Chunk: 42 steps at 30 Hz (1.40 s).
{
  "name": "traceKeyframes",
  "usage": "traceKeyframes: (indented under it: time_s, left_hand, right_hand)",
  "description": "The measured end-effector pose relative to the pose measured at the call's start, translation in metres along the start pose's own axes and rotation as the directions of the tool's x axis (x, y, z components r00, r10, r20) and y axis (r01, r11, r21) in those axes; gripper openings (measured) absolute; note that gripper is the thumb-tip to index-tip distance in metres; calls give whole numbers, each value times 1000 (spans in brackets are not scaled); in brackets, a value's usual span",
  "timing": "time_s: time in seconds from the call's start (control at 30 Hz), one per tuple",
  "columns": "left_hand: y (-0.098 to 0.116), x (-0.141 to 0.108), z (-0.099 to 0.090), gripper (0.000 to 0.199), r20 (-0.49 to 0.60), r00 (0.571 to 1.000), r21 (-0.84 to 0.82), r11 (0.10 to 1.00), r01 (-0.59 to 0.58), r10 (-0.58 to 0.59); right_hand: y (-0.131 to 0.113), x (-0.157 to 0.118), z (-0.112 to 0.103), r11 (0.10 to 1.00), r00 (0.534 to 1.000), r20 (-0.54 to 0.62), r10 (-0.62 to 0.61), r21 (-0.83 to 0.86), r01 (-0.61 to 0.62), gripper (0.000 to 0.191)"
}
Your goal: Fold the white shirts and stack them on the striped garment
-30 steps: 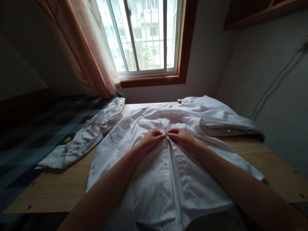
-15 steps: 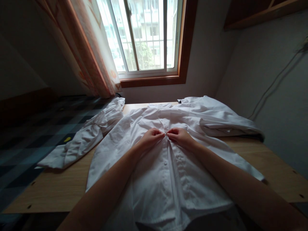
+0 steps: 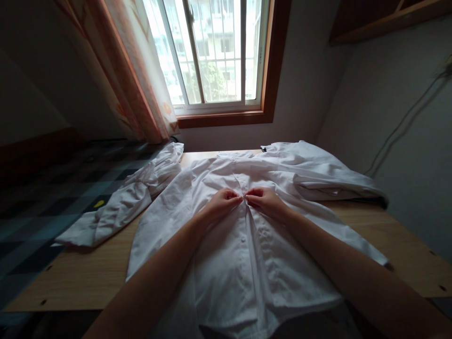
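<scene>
White shirt (image 3: 219,263) lies front up, ctr of frame, on a pale wood tabletop (image 3: 95,273), w/ its collar (image 3: 236,154) toward the window side & hem at the bottom edge of the pic. L hand (image 3: 224,201) & R hand (image 3: 264,199) meet at approx mid-frame on the placket (image 3: 243,219), thumbs & forefingers pinched narrow, tips nearly touching, each w/ a bit of shirt front. Can't tell if a button sits btwn the tips; too small. One button (image 3: 243,239) shows just below the hands, & the front edges part there, w/ a fold running down to the hem. Both forearms come in from the lower corners, over the shirt.

Crumpled white cloth (image 3: 120,212) at ctr-left, partly on the tabletop, partly over a dark checked cover (image 3: 45,207); can't tell if it's part of the shirt. More white fabric (image 3: 310,160) at ctr-right, w/ a dark edge. Window (image 3: 219,56) at top ctr, curtain (image 3: 123,70) upper left, shelf (image 3: 391,28) upper right, thin cable (image 3: 402,117) below it on the wall.
</scene>
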<state>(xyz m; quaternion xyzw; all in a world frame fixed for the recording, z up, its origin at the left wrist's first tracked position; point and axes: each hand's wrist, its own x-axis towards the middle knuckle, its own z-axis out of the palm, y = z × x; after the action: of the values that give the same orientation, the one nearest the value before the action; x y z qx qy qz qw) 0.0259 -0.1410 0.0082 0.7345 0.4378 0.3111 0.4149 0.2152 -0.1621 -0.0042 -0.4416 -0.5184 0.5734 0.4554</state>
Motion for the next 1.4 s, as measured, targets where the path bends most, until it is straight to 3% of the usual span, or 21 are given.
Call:
traceKeyframes:
  time_s: [0.57,1.03,1.4]
  left_hand:
    - [1,0,-1,43,38,999,-5,1000,-9,9]
    - [-5,3,-1,38,4,998,114,992,-59,59]
    - [-7,2,-1,34,-31,997,121,991,-62,66]
  right_hand:
    - [-8,-6,-6,999,998,51,34,24,-35,13]
    - [9,5,-6,991,995,4,-97,-87,97,23]
    - [9,7,-8,924,975,22,-222,-316,217,23]
